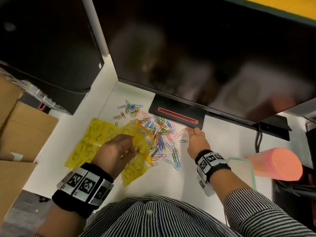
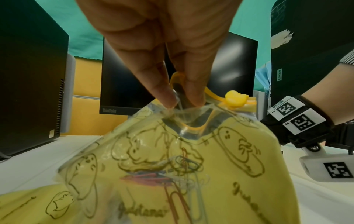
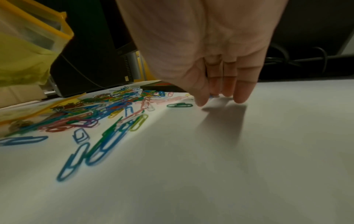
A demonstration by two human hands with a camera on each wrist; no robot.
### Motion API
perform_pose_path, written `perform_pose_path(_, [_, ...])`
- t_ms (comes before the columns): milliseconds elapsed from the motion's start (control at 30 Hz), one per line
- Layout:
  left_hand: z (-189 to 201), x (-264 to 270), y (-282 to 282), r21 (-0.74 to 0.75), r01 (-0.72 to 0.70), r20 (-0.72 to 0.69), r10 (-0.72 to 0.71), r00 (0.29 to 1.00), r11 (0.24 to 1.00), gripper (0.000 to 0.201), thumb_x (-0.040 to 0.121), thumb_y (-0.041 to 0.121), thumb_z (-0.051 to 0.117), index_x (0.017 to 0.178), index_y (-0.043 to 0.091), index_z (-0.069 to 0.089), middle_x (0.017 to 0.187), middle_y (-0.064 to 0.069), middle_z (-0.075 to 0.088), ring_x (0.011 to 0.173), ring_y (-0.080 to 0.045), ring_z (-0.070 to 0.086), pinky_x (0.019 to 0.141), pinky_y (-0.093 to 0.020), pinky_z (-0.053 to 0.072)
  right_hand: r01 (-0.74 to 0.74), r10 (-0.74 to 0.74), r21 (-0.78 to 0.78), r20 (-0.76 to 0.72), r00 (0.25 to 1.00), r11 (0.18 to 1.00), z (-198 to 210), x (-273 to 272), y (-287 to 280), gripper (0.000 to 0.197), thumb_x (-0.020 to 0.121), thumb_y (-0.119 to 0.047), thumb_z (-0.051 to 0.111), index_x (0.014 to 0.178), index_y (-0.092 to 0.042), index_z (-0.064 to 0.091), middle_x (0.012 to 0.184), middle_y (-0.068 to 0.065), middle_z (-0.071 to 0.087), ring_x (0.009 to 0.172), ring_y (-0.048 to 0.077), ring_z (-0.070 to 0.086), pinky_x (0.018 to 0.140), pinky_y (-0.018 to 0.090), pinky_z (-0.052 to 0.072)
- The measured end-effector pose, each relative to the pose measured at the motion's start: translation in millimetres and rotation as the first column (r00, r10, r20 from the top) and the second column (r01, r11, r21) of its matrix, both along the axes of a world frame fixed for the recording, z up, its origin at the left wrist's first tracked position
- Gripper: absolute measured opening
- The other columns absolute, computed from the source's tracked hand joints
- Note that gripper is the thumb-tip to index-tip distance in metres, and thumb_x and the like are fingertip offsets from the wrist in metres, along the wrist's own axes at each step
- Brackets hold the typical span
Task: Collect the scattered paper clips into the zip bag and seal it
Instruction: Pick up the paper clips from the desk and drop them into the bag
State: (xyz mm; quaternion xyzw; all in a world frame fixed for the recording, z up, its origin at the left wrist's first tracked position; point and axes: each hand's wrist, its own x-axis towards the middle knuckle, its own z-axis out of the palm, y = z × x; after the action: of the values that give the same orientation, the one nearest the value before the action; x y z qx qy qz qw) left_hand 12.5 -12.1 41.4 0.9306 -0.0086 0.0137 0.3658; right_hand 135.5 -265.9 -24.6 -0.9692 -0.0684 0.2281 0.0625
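A yellow zip bag printed with cartoon figures is lifted at its mouth; my left hand pinches the clear top edge between thumb and finger. A yellow slider sits at the zip's right end. A few clips lie inside the zip bag. Several coloured paper clips are scattered on the white desk. My right hand reaches to the pile's far right, straight fingers pointing down to the desk by a green clip.
A second yellow bag lies flat at the left. A monitor and its black base stand just behind the clips. A computer tower, cardboard boxes and a pink bottle flank the work area.
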Motion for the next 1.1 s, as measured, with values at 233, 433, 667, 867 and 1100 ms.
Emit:
perform_pose_path(233, [2,0,0,0.018,0.01,-0.012,-0.01,1.0,1.0,0.024,0.062,0.003,0.08,0.062,0.015,0.059,0.1,-0.006,0.068,0.063,-0.003,0.048,0.055,-0.019,0.041,0.01,-0.009,0.115,-0.004,1.0,0.993,-3,-6,-2,0.065,0.078,0.01,0.045,0.137,-0.015,0.039,0.137,0.007,0.042,0.126,0.027,0.036,0.102,0.037,0.043])
perform_pose_path(433, [2,4,-1,-0.002,0.02,0.006,-0.02,1.0,1.0,0.023,0.063,0.014,0.075,0.064,0.021,0.054,0.099,-0.004,0.068,0.055,-0.005,0.046,0.052,-0.018,0.038,0.004,0.004,0.252,-0.028,1.0,0.968,1,-10,5,0.064,0.085,-0.028,0.063,0.141,-0.014,0.035,0.142,0.008,0.038,0.133,0.026,0.032,0.108,0.035,0.034])
perform_pose_path(667, [2,1,-5,-0.022,0.02,-0.016,-0.02,1.0,1.0,0.016,0.063,0.023,0.065,0.07,0.024,0.05,0.101,-0.001,0.067,0.054,-0.006,0.048,0.051,-0.021,0.04,-0.14,0.16,0.117,-0.185,0.97,0.983,1,-43,17,0.096,0.065,-0.032,0.079,0.142,-0.015,0.025,0.14,0.008,0.029,0.126,0.028,0.03,0.103,0.038,0.04])
perform_pose_path(867, [-4,2,-11,-0.033,0.037,-0.057,-0.039,0.998,0.999,0.031,0.067,0.01,0.075,0.075,0.025,0.05,0.106,-0.002,0.065,0.06,-0.008,0.051,0.057,-0.023,0.045,-0.096,0.103,0.173,-0.03,0.994,0.98,-9,-59,18,0.04,0.087,-0.007,0.053,0.126,-0.017,0.054,0.119,0.01,0.049,0.112,0.029,0.048,0.09,0.03,0.044])
perform_pose_path(1100, [-6,3,-20,-0.02,0.123,-0.04,-0.123,0.992,0.992,0.021,0.063,0.01,0.069,0.068,0.022,0.053,0.096,-0.008,0.068,0.066,-0.006,0.047,0.055,-0.017,0.036,-0.089,0.09,0.136,-0.001,0.996,0.987,-5,-50,24,0.037,0.087,0.001,0.042,0.12,-0.009,0.057,0.115,0.015,0.058,0.107,0.032,0.056,0.087,0.031,0.045])
